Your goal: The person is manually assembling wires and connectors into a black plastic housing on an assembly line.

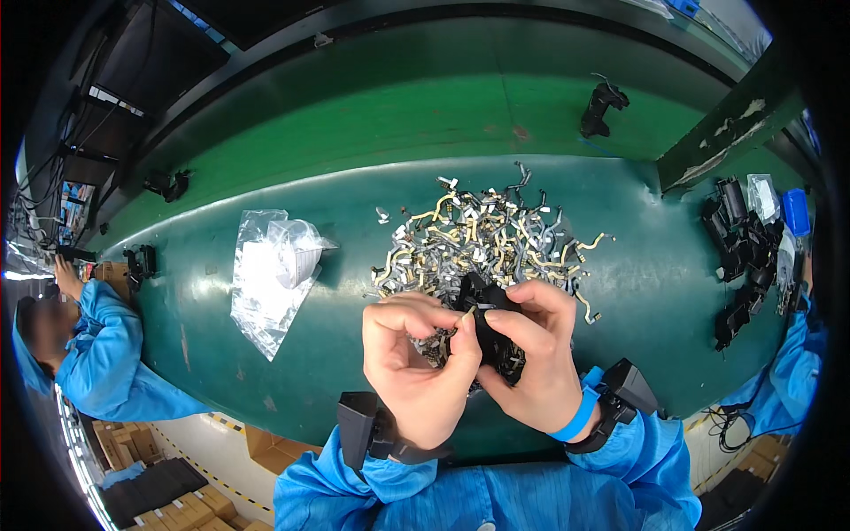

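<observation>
Both my hands meet over the near side of a pile of short grey and yellow cables with small white connectors (496,232). My left hand (418,365) is closed in a pinch, thumb against forefinger, on a thin pale-yellow piece (469,314) that looks like one of the cables; little more than its tip shows. A black plastic part (481,294) is gripped by my right hand (538,365), with the fingers curled along its right side. The lower portion of that part is hidden behind my fingers. The pale-yellow tip lies right against the black part.
Left of the pile lies a clear plastic bag with white contents (274,274). Several black parts (744,257) are heaped at the right edge, beside a blue object (795,212). Another black part (604,108) stands at the back. People in blue sleeves (115,354) sit at both sides.
</observation>
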Available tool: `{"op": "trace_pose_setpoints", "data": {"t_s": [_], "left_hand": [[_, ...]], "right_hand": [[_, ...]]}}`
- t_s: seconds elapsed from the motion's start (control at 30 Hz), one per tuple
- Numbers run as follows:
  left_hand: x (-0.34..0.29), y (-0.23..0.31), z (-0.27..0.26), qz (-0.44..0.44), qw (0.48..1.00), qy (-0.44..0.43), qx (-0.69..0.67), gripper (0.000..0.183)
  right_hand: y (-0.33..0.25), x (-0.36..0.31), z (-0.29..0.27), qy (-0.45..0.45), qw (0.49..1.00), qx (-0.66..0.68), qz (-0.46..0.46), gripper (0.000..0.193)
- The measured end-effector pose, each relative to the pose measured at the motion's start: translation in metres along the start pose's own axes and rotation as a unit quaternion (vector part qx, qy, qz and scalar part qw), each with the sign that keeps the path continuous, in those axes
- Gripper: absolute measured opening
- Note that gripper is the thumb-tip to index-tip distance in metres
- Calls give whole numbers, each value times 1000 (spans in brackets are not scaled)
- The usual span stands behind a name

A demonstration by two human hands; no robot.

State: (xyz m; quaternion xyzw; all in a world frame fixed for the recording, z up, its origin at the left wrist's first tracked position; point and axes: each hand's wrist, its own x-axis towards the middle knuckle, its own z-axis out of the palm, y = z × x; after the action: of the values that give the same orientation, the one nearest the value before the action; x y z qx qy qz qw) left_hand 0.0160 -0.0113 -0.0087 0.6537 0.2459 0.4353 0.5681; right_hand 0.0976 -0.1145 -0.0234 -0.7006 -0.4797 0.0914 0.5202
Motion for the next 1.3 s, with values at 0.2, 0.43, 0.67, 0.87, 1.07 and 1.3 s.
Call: {"op": "trace_pose_setpoints", "data": {"t_s": [0.2, 0.43, 0.67, 0.87, 1.07, 1.3], "left_hand": [[-1, 2, 0, -101, 991, -13, -87, 30], [-10, -2, -3, -121, 968, -138, -171, 46], [-10, 1, -2, -100, 965, -193, -149, 52], [-9, -1, -4, -89, 965, -219, -110, 53], [-8, -8, -4, -69, 976, -195, -67, 52], [-12, -7, 5, -95, 975, -143, -142, 55]], "right_hand": [[1, 3, 0, 20, 999, 50, 1, 72], [12, 0, 1, 98, 986, 131, 26, 82], [14, 5, -6, 92, 991, 96, 7, 79], [16, 7, -14, 56, 995, 81, 6, 79], [11, 11, -18, 16, 998, 37, -42, 80], [-4, 13, -34, -61, 995, 82, -21, 73]]}}
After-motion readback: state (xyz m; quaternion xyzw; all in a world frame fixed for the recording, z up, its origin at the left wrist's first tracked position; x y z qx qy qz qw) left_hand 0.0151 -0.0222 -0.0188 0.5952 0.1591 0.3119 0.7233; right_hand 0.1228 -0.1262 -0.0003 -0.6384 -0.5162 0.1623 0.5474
